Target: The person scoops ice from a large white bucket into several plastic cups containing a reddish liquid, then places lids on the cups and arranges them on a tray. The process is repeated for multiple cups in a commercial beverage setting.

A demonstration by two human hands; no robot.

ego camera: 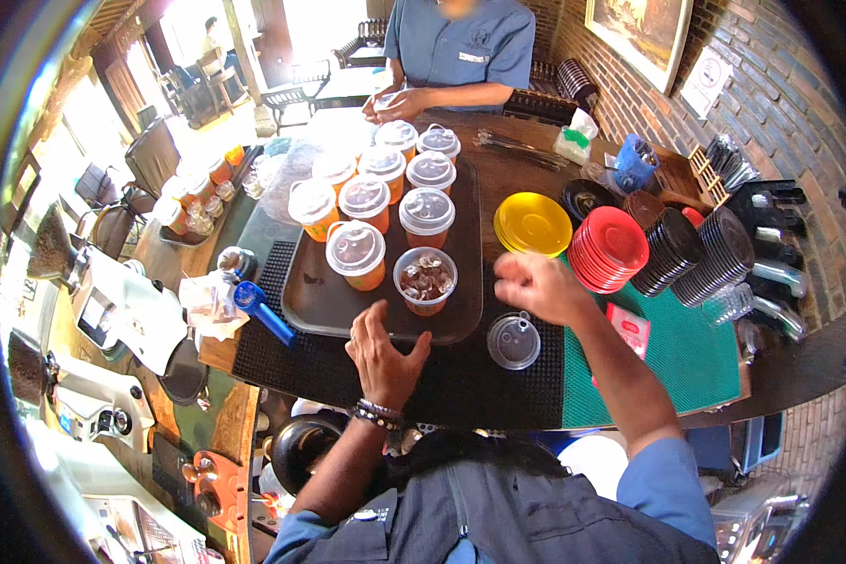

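A brown serving tray (pixel 310 303) bears rows of clear plastic cups with domed lids, such as one lidded cup of orange drink (pixel 356 255). At its near right corner stands an uncovered plastic cup of dark drink with ice (pixel 425 280). My left hand (pixel 388 352), with dark bead bracelets at the wrist, is just in front of this cup, fingers spread and empty. A loose clear plastic lid (pixel 514 341) lies on the black bar mat right of the tray. Above that lid is my right hand (pixel 536 285), slightly blurred, fingers curled; whether it holds anything is unclear.
Stacked yellow saucers (pixel 534 223), red saucers (pixel 609 248) and black saucers (pixel 666 252) stand at the right by a green mat (pixel 677 352). A blue-handled tool (pixel 268 315) lies left of the tray. Across the counter a co-worker (pixel 458 56) holds a clear item. Another tray (pixel 183 238) bears drinks.
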